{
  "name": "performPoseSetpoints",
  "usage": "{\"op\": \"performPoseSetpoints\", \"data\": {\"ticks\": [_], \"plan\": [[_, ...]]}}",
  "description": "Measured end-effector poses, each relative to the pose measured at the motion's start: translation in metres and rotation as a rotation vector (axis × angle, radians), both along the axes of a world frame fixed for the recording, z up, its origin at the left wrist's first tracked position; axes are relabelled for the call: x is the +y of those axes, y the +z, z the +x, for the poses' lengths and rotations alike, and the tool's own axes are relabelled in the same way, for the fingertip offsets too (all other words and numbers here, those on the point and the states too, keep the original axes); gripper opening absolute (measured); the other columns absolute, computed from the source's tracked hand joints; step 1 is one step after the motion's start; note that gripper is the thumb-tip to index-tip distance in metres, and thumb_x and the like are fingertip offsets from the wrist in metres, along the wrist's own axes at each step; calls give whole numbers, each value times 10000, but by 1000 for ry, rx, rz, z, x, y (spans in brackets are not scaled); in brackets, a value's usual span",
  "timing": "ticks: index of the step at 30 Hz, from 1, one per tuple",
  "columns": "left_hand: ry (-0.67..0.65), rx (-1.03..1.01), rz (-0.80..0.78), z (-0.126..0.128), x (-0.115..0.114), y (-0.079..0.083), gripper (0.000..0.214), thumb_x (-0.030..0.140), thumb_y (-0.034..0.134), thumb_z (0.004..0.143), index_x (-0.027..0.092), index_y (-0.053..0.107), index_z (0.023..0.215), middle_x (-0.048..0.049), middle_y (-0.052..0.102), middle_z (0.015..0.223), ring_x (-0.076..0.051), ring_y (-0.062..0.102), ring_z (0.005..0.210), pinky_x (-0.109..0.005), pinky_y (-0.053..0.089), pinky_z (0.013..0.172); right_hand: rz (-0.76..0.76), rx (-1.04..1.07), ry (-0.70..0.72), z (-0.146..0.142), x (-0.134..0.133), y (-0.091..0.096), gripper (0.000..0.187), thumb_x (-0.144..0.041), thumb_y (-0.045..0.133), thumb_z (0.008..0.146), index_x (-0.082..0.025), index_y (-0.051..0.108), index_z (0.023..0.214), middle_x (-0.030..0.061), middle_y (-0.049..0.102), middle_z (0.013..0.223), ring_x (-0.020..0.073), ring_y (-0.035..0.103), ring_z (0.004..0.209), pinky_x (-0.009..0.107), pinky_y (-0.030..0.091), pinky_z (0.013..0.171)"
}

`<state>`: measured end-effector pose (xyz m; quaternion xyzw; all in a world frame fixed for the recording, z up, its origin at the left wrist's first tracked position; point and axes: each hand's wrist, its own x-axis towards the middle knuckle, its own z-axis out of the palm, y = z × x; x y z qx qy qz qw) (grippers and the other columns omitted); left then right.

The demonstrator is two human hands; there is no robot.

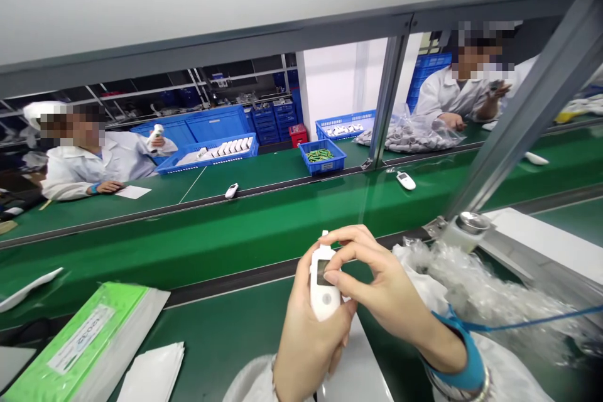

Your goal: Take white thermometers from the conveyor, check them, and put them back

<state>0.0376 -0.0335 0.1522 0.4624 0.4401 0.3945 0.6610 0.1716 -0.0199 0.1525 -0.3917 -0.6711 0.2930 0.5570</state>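
Note:
In the lower middle, a white handheld device [325, 301] with a small dark screen, a round grey button and a narrow tip stands nearly upright, its face towards me. My left hand [306, 333] is wrapped round its body from the left and below. Over the upper right part of the device is my right hand [377, 282], thumb and finger pinched together at the screen's edge. Whether a thin film lies in that pinch I cannot make out. Another finger of this hand reaches the tip. Below my hands lies a white glossy sheet [358, 364].
A green pack [89, 326] and folded white papers [153, 374] lie left; clear plastic bags [494, 289] and a metal-capped jar [471, 229] stand right. Similar devices [406, 181] rest on the green conveyor belt [245, 232]. Beyond a metal post [389, 100], co-workers [113, 151] sit beside blue trays [325, 166].

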Motion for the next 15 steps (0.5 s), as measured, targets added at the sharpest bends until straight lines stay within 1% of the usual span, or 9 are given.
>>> {"op": "performPoseSetpoints", "data": {"ticks": [3,5,7,12,15], "plan": [[32,-48,38,2,-1,0,861,160,704,713,256,282,1458,26,650,751,-33,397,357,-165,339,326,-1,20,-5,0,-1,1,140,-157,671,831,-268,632,754,-37,682,1094,163,559,1115,344,432,974],[29,-42,43,2,-2,1,844,146,705,707,268,309,1442,2,667,858,-29,424,387,-170,354,346,-8,27,-6,0,-1,1,143,-158,673,827,-266,632,743,-35,687,1089,166,564,1111,348,435,973],[30,-19,34,2,-4,5,816,144,697,709,262,328,1427,-2,662,881,-25,423,397,-168,336,345,-14,33,-7,0,-1,2,142,-160,675,823,-266,634,738,-35,691,1080,165,569,1102,345,441,966],[70,63,34,2,-11,16,711,169,661,758,241,360,1398,28,631,811,5,338,371,-156,236,331,-14,48,-22,-1,-1,4,147,-152,677,811,-262,640,720,-32,702,1064,161,583,1077,335,455,956],[70,64,32,2,-13,16,711,172,657,761,261,359,1400,21,647,864,12,320,367,-160,236,336,-11,47,-27,-1,-2,4,150,-147,680,806,-259,641,715,-30,704,1063,158,587,1075,329,457,959]]}}
